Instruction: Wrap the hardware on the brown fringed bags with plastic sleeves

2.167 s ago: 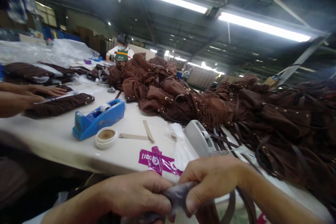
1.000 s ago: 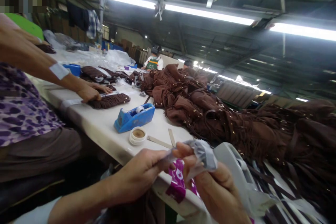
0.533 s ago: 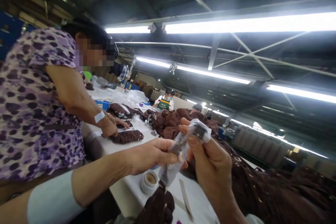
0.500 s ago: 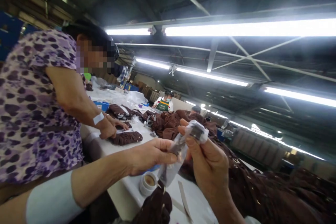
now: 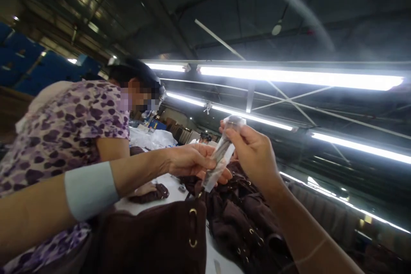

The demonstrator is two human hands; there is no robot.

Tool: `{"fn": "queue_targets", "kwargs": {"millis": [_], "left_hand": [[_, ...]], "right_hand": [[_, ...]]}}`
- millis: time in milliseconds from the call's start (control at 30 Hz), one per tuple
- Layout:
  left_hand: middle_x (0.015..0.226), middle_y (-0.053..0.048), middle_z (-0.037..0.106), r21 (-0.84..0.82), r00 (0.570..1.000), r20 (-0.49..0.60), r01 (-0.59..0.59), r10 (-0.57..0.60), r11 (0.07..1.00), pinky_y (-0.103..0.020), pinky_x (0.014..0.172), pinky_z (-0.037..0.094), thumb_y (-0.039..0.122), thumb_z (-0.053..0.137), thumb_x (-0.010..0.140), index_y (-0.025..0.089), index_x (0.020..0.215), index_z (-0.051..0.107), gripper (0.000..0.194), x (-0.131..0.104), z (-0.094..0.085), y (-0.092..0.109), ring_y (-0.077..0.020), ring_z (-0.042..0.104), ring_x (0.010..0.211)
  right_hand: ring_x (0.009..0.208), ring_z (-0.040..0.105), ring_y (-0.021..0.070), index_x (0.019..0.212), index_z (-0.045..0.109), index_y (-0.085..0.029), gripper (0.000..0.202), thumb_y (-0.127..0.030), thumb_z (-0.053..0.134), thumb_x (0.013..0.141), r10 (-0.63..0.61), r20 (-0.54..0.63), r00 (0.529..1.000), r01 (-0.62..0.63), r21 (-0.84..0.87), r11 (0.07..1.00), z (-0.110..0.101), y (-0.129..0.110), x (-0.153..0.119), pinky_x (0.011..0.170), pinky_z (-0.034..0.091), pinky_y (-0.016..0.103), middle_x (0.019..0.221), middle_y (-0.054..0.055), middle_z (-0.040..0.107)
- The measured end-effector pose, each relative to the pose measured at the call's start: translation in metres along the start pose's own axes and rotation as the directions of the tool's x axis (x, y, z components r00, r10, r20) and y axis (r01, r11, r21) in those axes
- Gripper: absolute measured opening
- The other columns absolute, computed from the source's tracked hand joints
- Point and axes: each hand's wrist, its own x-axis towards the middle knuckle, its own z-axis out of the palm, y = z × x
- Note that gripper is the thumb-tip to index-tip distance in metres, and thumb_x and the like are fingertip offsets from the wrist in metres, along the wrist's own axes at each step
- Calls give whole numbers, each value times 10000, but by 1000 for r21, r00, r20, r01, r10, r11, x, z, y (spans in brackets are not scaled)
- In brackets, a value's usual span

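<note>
The white surface (image 5: 171, 189) shows in patches from 7 o'clock round to 6 o'clock, much of it hidden by brown goods. A heap of brown bags (image 5: 233, 222) with brass rings spreads over it between 5 and 6 o'clock. At 7 o'clock, beside that heap, lies a small grey roll (image 5: 182, 188); a little farther left, a folded brown bundle (image 5: 152, 196) lies by a co-worker's hand. Clear plastic (image 5: 154, 138) is heaped beyond, towards 8 o'clock.

A co-worker (image 5: 77, 137) in a purple-patterned top leans over the surface at 9 o'clock. Blue panels (image 5: 19, 55) stand behind, near 10 o'clock. Under the dark roof, a bright fluorescent tube (image 5: 298, 78) runs out between 2 and 3 o'clock, and a bulb (image 5: 276, 28) hangs between 1 and 2.

Just off centre, at 5 o'clock, a plastic-wrapped strip (image 5: 220, 156) slants above the surface. The right hand (image 5: 255, 150) has its grip clamped on the upper end; the left hand (image 5: 192, 160) has its grip clamped lower down. The strip's bottom end is near the top corner of a brown bag (image 5: 150, 239) at 7 o'clock.
</note>
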Motion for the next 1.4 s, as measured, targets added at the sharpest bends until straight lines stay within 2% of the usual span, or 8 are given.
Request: {"fn": "queue_targets", "kwargs": {"millis": [167,367,567,700,967,1133,1267,1400], "left_hand": [[845,-63,765,181,994,-110,21,-1,983,-273,661,582,32,783,536,145,860,626,378,-4,1,24,-191,723,752],[841,-89,751,126,992,-125,43,-27,991,-280,702,579,79,704,610,104,895,657,290,-17,8,18,-188,723,747],[668,-37,701,-42,972,-207,108,-114,993,-188,453,495,86,576,492,129,757,641,276,-15,18,-35,-127,622,503],[606,-38,674,-89,950,-249,171,-188,981,-196,409,474,114,537,439,132,772,616,343,-7,22,-74,-113,542,427],[686,-57,714,-202,871,-380,250,-311,947,-186,398,400,229,554,562,189,1086,448,537,-30,54,-129,-117,492,420],[786,-118,724,-498,789,-282,366,-546,786,-219,452,470,411,598,701,154,955,556,364,-54,55,-176,-123,546,470],[792,-142,734,-505,758,-205,460,-620,730,-218,428,451,331,587,706,120,796,638,235,-68,46,-211,-133,542,471],[777,-181,730,-568,748,24,556,-663,607,-239,393,406,456,543,780,85,787,679,395,-74,34,-234,-162,540,475]], "right_hand": [[514,463,105,943,756,-143,318,-392,565,889,-99,49,994,103,-84,991,8,-6,30,465,341,228,695,8,671],[483,450,98,935,726,-128,307,-352,518,942,-203,72,977,211,-127,969,-1,9,18,446,365,228,710,9,660],[684,665,176,846,705,-166,342,-208,401,997,-428,311,849,517,-312,798,-12,51,-41,661,563,274,727,48,685],[884,728,206,1077,701,-165,361,-180,344,1019,-476,485,734,659,-335,674,-18,70,-83,771,599,292,969,95,762],[584,645,169,834,644,-169,407,-118,293,1032,-379,637,672,702,-384,599,-14,71,-163,515,443,288,700,33,685],[604,609,175,952,629,-156,297,-74,347,999,-355,695,626,722,-344,600,-2,69,-204,544,381,326,725,18,680],[546,548,189,783,574,-196,276,-63,411,962,-331,755,566,730,-272,627,10,74,-225,511,329,347,654,1,621],[610,574,181,863,606,-162,290,-23,374,967,-360,762,539,715,-186,674,19,81,-233,539,360,338,743,29,674]]}}
